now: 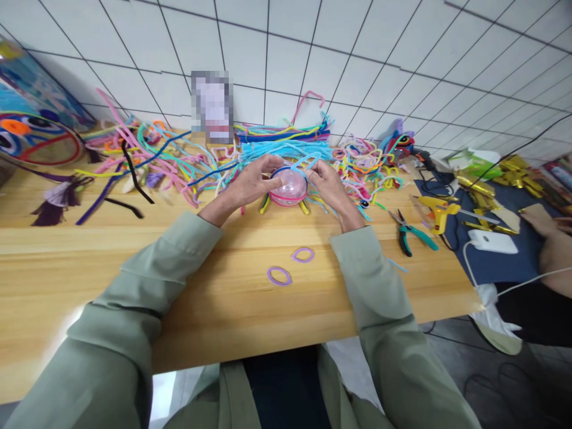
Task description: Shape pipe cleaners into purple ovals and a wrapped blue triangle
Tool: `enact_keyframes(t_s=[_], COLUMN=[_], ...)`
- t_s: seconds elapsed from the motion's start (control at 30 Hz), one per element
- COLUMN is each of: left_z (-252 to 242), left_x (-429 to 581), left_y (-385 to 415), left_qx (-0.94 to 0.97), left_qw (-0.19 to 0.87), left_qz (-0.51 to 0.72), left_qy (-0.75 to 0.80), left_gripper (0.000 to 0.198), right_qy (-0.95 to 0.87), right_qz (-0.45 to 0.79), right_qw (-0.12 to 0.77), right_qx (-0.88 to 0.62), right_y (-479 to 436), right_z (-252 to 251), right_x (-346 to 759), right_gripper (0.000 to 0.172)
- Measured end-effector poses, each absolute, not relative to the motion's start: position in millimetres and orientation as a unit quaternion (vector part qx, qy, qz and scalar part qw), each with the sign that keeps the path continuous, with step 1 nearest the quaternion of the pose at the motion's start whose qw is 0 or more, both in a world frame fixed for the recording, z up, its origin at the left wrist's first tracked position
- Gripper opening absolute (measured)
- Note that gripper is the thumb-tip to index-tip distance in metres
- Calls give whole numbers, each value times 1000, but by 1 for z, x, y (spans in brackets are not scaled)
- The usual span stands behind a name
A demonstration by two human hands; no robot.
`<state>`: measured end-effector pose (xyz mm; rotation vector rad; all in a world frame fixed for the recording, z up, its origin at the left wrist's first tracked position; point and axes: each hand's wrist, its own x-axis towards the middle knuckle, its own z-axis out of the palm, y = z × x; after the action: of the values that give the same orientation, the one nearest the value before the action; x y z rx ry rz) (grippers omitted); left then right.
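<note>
A clear pink plastic ball (288, 187) rests on the wooden table (223, 298), ringed by a blue and a pink pipe cleaner, with yellow pipe cleaner legs under it. My left hand (252, 182) grips its left side, fingers curled on the rim. My right hand (328, 185) pinches a light blue pipe cleaner (308, 164) at the ball's upper right. Two purple pipe cleaner loops (279, 276) (302, 255) lie on the table nearer to me.
A heap of coloured pipe cleaners (179, 155) runs along the tiled wall. Green-handled pliers (409, 232) and a yellow glue gun (438, 211) lie to the right, beside a white charger (494, 241). Another person's hand (547, 223) rests at the far right edge.
</note>
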<state>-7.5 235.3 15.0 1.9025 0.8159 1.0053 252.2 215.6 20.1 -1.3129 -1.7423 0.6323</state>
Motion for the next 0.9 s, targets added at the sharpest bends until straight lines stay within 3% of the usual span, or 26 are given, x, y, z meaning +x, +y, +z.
enact_keyframes(t_s=[0.53, 0.9], left_z=[16, 17], left_x=[-6, -11], left_y=[235, 238], left_qx=[755, 754], left_qw=[407, 420], left_qz=[407, 396], left_qy=[315, 313], left_gripper=[50, 51], right_qy=[-699, -729], right_qz=[247, 208], right_qw=[403, 389], right_qx=[-536, -523], right_y=[215, 215], right_z=[20, 36], right_x=[251, 256], right_gripper=[24, 31])
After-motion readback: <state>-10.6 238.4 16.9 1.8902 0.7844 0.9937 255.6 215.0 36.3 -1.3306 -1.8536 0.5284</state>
